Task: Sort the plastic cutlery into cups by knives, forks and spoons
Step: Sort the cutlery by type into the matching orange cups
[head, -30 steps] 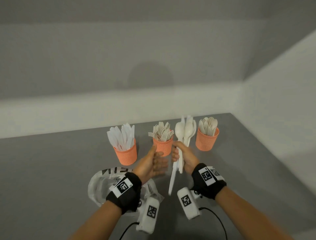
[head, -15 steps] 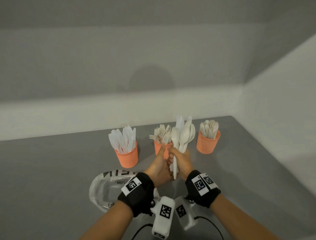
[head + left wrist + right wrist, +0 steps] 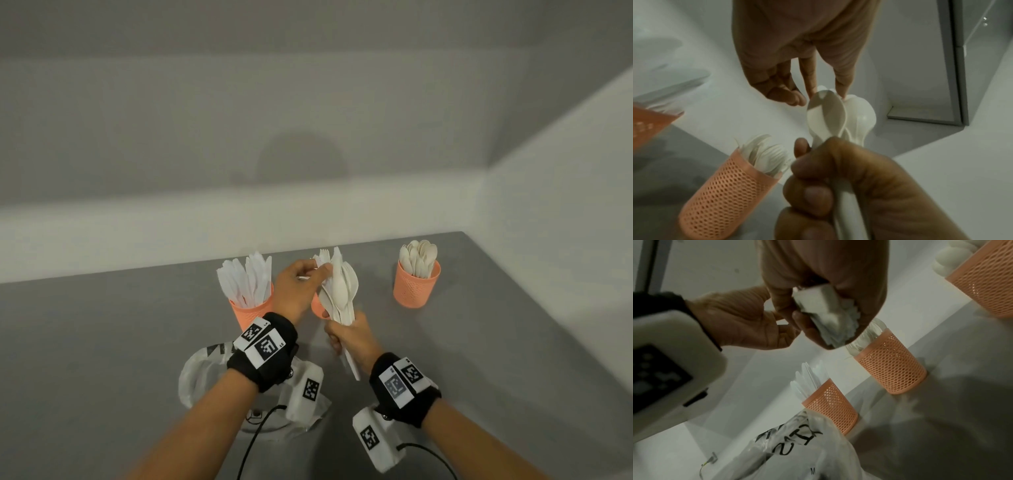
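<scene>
My right hand (image 3: 343, 337) grips the handles of a bundle of white plastic cutlery (image 3: 339, 291), mostly spoons, held upright in front of the middle cup. My left hand (image 3: 322, 270) is at the top of the bundle; in the left wrist view its thumb and forefinger (image 3: 810, 91) pinch the tip of a spoon (image 3: 827, 112). Three orange mesh cups stand in a row: the knives cup (image 3: 251, 313) on the left, the forks cup (image 3: 727, 194) in the middle and largely hidden in the head view, and the spoons cup (image 3: 416, 289) on the right.
A crumpled clear plastic bag (image 3: 205, 373) with black print lies on the grey table (image 3: 102, 342) under my left forearm. White walls close in behind the cups and along the right side. Wrist camera cables trail near the front edge.
My left hand has moved from beside the right hand at the handles up to the top of the bundle. The bundle has shifted slightly left, now covering the forks cup.
</scene>
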`<state>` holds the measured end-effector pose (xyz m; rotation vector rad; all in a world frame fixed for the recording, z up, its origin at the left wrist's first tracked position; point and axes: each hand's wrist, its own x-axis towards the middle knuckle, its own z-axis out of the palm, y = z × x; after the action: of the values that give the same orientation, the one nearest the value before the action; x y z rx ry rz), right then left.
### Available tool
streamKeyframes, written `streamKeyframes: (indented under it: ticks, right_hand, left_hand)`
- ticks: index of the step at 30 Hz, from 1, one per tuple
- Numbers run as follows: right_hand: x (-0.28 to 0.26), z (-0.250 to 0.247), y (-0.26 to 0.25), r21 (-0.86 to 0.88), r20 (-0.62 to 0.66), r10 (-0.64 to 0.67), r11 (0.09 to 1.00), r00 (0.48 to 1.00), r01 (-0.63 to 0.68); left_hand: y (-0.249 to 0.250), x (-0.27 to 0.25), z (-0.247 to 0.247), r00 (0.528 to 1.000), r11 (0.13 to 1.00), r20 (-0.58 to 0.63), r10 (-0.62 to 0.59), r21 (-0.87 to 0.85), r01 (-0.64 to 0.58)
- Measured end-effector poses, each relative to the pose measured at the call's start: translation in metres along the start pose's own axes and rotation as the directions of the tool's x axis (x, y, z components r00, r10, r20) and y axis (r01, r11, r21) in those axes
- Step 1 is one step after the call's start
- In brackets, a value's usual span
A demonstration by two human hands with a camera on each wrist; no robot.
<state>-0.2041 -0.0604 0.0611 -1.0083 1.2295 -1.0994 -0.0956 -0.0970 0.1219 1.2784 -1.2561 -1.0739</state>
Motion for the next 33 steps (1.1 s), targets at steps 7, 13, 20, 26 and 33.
streamKeyframes:
  ticks: [7, 13, 20, 26, 33]
  right_hand:
    - [-0.001, -0.006, -0.001, -0.056, 0.123, 0.078, 0.996, 0.989, -0.072]
    - [-0.003, -0.013, -0.003, 0.051, 0.233, 0.167, 0.982, 0.958, -0.183]
    - [0.0, -0.016, 0.0, 0.144, 0.286, 0.198, 0.959, 0.937, -0.246]
    - [0.005, -0.014, 0.001, 0.065, 0.27, 0.2, 0.972, 0.942, -0.225]
    - [0.013, -0.016, -0.003, 0.154, 0.328, 0.202, 0.952, 0.923, -0.263]
  left_hand:
    - [-0.007, 0.012, -0.002, 1.0, 0.974, -0.012, -0.026, 0.226, 0.029]
    - [-0.015, 0.019, -0.006, 0.986, 0.977, -0.021, -0.162, 0.133, 0.164]
    - [-0.018, 0.02, -0.009, 0.979, 0.975, 0.012, -0.203, 0.097, 0.201]
    - [-0.017, 0.013, -0.015, 0.971, 0.975, 0.112, -0.212, 0.097, 0.202]
    - [0.0, 0.027, -0.056, 0.991, 0.995, -0.09, -0.096, -0.003, 0.096]
